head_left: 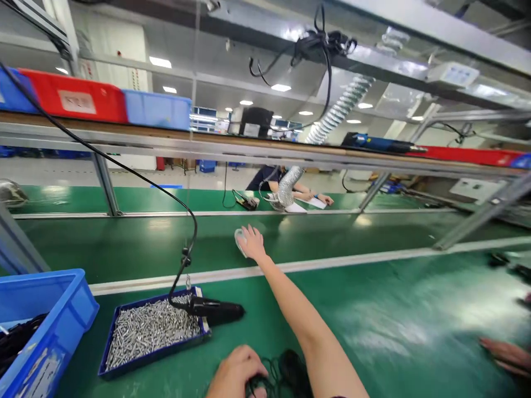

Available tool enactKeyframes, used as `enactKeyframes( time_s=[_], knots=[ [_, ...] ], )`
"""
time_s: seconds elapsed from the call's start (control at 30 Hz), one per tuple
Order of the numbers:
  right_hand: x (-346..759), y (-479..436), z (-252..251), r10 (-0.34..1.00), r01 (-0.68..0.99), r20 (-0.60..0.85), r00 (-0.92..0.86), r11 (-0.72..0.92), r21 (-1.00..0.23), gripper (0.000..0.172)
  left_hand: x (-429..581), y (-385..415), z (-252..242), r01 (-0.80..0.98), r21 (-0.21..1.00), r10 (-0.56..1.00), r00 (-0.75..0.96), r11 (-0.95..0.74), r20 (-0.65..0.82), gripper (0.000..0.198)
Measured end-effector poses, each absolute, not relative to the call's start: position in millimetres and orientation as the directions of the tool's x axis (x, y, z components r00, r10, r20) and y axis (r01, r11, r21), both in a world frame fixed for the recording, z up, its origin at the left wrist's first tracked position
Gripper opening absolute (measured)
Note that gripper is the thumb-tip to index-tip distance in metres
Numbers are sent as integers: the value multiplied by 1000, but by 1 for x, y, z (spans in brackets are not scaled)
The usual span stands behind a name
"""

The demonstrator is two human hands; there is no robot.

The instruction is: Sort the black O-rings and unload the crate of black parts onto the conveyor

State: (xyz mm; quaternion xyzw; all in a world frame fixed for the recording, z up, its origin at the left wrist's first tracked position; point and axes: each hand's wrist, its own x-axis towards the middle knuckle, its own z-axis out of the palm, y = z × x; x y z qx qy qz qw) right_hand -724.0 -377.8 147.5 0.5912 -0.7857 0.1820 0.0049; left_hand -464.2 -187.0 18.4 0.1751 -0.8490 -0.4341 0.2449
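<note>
My right hand (254,244) reaches far forward over the dark green belt. It is on a small translucent white, rounded piece (239,241) whose kind I cannot make out; the fingertips point away and the thumb is hidden. Low in the view, my left hand (238,371) is curled around a thin black cable (271,370). Beside it, partly behind my right forearm, lies a black rounded object (293,371). Just beyond my left hand, a black corded power screwdriver (218,309) rests with one end over a blue tray (153,354) full of small silver screws (151,329).
A blue bin (78,309) with black items stands at left. Above the belt (199,243) runs a shelf (232,146) with red and blue boxes. Across, a co-worker's hands (326,199) rest near white paper. Another person's hand (508,354) shows at right. A black cord (124,168) hangs in front.
</note>
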Motion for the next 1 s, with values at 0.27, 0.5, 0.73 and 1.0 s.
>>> enactKeyframes(
  time_s=[0.27, 0.5, 0.73, 1.0],
  knots=[
    [-679, -144, 145, -995, -870, 79, 63, -93, -485, 12, -454, -191, 48, -98, 917, -556, -818, 386, 147, 17],
    [-623, -13, 65, -997, -900, 64, 40, -64, -431, 15, -443, -189, 66, -272, 937, -693, -720, 220, -46, 14],
    [-610, -7, 20, -962, -964, 269, 56, -122, -236, 18, -416, -171, 74, -231, 971, -654, -727, -55, -210, 39],
    [-559, -27, 35, -818, -870, 572, 64, -326, -369, 29, -388, -144, 57, -163, 952, -649, -702, -258, -295, 73]
  ],
)
